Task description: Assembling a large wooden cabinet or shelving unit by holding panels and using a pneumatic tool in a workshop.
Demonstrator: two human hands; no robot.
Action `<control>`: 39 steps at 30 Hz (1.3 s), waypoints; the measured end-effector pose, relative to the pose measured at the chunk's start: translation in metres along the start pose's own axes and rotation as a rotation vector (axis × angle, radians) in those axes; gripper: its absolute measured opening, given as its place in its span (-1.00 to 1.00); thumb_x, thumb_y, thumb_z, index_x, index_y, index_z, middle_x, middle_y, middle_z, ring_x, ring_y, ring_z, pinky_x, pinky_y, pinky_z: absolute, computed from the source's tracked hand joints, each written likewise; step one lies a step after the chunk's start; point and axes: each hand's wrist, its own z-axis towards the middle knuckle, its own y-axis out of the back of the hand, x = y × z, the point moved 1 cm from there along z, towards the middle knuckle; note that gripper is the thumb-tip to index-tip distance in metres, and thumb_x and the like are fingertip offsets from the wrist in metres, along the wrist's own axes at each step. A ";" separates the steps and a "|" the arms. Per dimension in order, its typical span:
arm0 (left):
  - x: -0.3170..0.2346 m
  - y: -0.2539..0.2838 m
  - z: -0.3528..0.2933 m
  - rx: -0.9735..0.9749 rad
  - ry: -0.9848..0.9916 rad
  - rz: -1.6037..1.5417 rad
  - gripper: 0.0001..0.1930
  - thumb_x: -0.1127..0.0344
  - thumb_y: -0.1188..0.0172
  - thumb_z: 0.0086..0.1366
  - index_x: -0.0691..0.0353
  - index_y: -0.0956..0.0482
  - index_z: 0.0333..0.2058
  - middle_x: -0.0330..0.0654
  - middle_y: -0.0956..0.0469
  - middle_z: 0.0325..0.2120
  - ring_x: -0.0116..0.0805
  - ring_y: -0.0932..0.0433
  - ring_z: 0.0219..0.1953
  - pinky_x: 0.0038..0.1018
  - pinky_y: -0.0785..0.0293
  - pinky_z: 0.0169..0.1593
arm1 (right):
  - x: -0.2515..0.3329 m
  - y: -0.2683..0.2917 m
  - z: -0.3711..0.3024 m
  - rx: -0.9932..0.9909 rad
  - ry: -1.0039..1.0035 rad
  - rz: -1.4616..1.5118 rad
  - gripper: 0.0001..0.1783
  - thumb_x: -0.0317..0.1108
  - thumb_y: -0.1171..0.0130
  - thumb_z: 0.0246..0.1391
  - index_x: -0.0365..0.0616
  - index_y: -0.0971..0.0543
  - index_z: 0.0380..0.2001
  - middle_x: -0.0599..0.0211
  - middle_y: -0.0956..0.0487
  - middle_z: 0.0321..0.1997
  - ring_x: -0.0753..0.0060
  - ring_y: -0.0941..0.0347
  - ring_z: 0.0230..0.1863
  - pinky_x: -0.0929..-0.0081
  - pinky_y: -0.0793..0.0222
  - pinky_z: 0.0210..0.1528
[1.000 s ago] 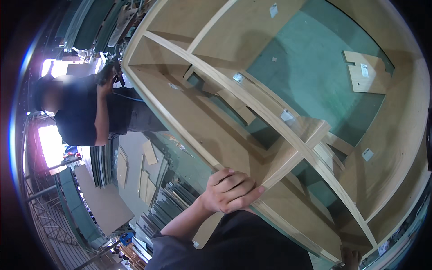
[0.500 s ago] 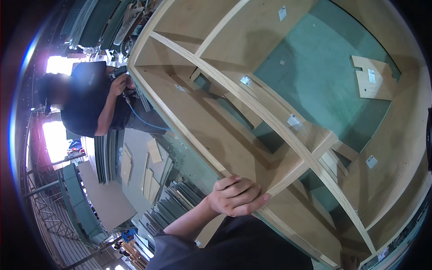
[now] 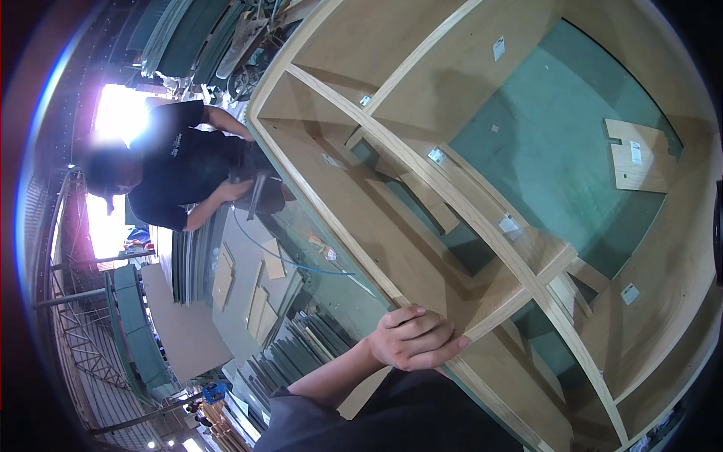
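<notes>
My left hand [image 3: 418, 339] is closed over the near edge of a large wooden frame [image 3: 536, 286], its fingers wrapped around the edge rail beside a cross divider [image 3: 497, 316]. The frame is pale plywood and solid strips, split into compartments by long and short rails. Small white labels, such as one label [image 3: 510, 224], are stuck on its parts. Within the largest opening lies a loose notched plywood piece [image 3: 636, 162] on a green surface [image 3: 557, 128]. My right hand does not show.
At the left, beyond the frame, a co-worker [image 3: 177, 162] in dark clothes holds a tool, blurred, near a thin blue hose [image 3: 301, 267]. Grey panels [image 3: 290, 350] stand stacked below. Several cut plywood pieces [image 3: 261, 316] lie on a grey board [image 3: 233, 294].
The co-worker has lowered the tool away from the frame's corner and turned. My view has shifted, so the frame sits farther right and lower; my left hand keeps its grip.
</notes>
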 end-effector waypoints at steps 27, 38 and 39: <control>-0.003 0.000 0.001 0.021 0.028 0.006 -0.69 0.31 -0.36 0.33 -0.18 -0.66 0.02 -0.53 -0.67 -0.35 -0.48 -0.58 -0.20 -0.32 -0.28 0.24 | 0.006 0.002 -0.004 0.052 -0.045 -0.038 -0.44 -0.16 0.28 0.64 0.00 -0.41 0.53 0.45 -0.54 0.52 0.38 -0.30 0.59 0.15 -0.22 0.46; -0.003 0.002 0.000 0.037 0.026 0.014 -0.72 0.25 -0.37 0.36 -0.20 -0.65 0.02 -0.53 -0.69 -0.34 -0.47 -0.60 -0.19 -0.31 -0.27 0.27 | -0.001 -0.015 0.001 0.004 -0.351 0.915 -0.27 0.15 0.44 0.62 -0.02 -0.40 0.53 0.28 -0.47 0.57 0.21 -0.19 0.67 -0.26 0.03 0.60; -0.003 0.002 0.000 0.035 0.025 0.016 -0.72 0.25 -0.37 0.36 -0.21 -0.65 0.02 -0.53 -0.70 -0.34 -0.47 -0.60 -0.19 -0.31 -0.27 0.27 | -0.001 -0.016 0.001 0.005 -0.350 0.915 -0.26 0.16 0.45 0.62 -0.02 -0.41 0.52 0.28 -0.46 0.57 0.21 -0.20 0.66 -0.22 0.01 0.59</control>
